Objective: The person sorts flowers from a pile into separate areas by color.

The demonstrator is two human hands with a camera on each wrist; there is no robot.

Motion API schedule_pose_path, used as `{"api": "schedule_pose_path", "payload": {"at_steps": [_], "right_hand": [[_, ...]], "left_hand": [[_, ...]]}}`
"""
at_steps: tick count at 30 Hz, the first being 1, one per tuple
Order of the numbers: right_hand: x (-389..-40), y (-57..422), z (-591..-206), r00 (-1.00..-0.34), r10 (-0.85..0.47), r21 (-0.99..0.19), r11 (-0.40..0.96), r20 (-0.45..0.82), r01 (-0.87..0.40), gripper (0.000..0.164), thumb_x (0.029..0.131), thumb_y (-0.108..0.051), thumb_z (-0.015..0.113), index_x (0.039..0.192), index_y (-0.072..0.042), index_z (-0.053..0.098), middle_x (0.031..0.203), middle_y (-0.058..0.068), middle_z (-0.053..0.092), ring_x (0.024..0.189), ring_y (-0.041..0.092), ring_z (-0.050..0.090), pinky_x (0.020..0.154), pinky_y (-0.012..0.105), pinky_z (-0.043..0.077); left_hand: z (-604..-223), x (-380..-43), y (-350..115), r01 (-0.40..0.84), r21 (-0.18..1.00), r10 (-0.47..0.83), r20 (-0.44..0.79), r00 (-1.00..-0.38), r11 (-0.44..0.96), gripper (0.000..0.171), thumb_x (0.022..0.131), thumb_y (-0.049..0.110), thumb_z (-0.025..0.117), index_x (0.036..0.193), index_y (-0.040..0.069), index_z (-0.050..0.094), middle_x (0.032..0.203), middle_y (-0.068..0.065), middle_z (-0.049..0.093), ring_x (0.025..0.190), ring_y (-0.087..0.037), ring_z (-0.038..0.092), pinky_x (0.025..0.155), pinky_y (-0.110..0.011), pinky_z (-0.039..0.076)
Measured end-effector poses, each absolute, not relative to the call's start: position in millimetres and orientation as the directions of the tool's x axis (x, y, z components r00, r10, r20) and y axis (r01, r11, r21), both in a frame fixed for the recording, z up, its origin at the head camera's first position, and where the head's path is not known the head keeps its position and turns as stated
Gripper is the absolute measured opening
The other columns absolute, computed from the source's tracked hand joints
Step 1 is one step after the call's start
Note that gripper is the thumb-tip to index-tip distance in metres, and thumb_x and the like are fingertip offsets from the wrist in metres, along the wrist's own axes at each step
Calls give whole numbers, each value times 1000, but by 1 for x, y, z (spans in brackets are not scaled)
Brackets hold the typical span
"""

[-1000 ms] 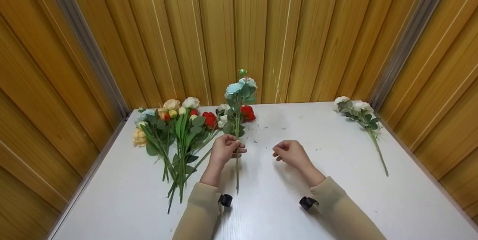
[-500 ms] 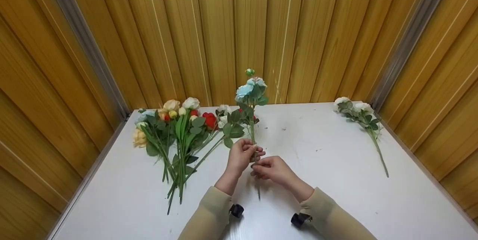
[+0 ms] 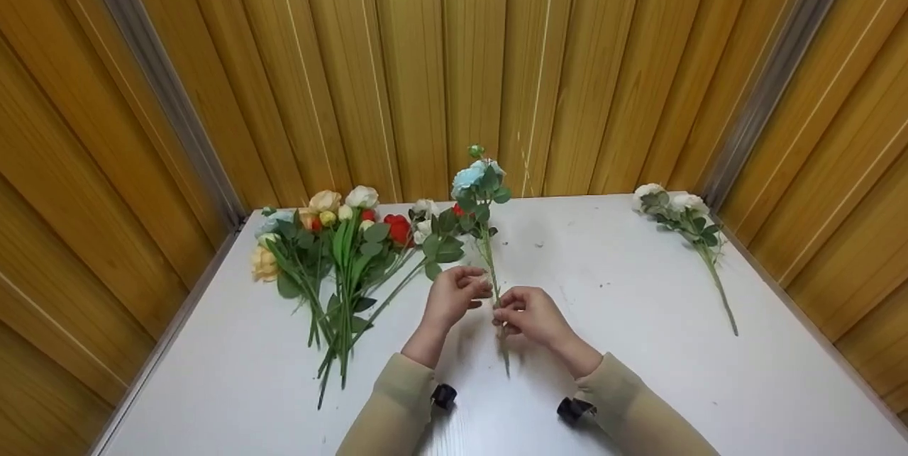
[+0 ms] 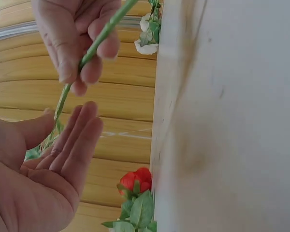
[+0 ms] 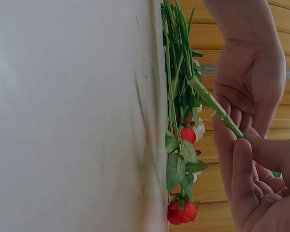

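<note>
A light blue artificial flower [image 3: 469, 178] with green leaves and a small bud at its top stands nearly upright over the table. My right hand [image 3: 533, 315] pinches its green stem [image 4: 104, 34] between thumb and fingers, low on the stem. Just to the left, my left hand [image 3: 454, 300] has its fingers extended and parted from the thumb, beside the stem. In the left wrist view its palm [image 4: 38, 193] faces up, with the stem passing close to the thumb. The lower stem end slants toward the table.
Peach, white, red and yellow flowers [image 3: 325, 201] lie in a pile on the left of the white table [image 3: 610, 385], stems toward me. A red flower [image 5: 182, 212] lies behind the blue one. White flowers [image 3: 687, 203] lie at far right. Wood-look walls [image 3: 468, 52] enclose the back and sides.
The left hand moved right with the blue flower, then loosened its fingers from the stem. The right hand came in from the right and now pinches the stem; the flower dipped slightly.
</note>
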State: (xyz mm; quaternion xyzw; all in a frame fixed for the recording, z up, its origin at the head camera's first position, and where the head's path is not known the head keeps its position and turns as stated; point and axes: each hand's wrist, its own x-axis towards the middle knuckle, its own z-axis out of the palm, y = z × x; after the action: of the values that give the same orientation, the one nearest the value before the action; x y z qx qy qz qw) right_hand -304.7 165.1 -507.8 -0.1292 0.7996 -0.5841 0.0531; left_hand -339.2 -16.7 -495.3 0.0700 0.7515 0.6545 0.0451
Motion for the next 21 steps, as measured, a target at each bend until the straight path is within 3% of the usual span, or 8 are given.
{"api": "schedule_pose_path", "payload": {"at_steps": [8,12,16,21], "right_hand": [[-318,199,-495,-978,-210,-943,328,-14,-57,13,96,4,66,102,15,64,89,27,72,66,17,73,64,33,63],[-330,221,-494,-993,-115,-899,437,-33,-21,10,96,-2,69,98,8,68,84,15,75,65,14,71,58,26,57],[-339,245,-489,-998,-43,-844,536,-44,14,12,97,-8,69,99,4,71,84,12,78,68,11,70,59,23,49],[-341,278,-483,-997,27,-837,542,-66,70,15,98,-7,68,103,8,69,86,13,76,71,11,69,65,27,55]], "left_hand": [[-494,-357,-56,-1,936,-41,14,-999,352,24,98,11,68,118,-3,69,102,-16,75,93,-24,73,76,-33,59],[-494,-361,-74,0,906,-122,57,-991,424,23,98,10,67,117,-4,70,106,-19,73,99,-29,69,84,-40,57],[-497,-363,-89,-5,856,-187,107,-977,517,24,96,7,67,117,-6,69,108,-22,72,103,-35,68,90,-47,56],[-502,-362,-105,-50,763,-233,134,-963,645,27,96,6,67,118,-10,68,114,-27,71,110,-42,67,95,-52,54]]}}
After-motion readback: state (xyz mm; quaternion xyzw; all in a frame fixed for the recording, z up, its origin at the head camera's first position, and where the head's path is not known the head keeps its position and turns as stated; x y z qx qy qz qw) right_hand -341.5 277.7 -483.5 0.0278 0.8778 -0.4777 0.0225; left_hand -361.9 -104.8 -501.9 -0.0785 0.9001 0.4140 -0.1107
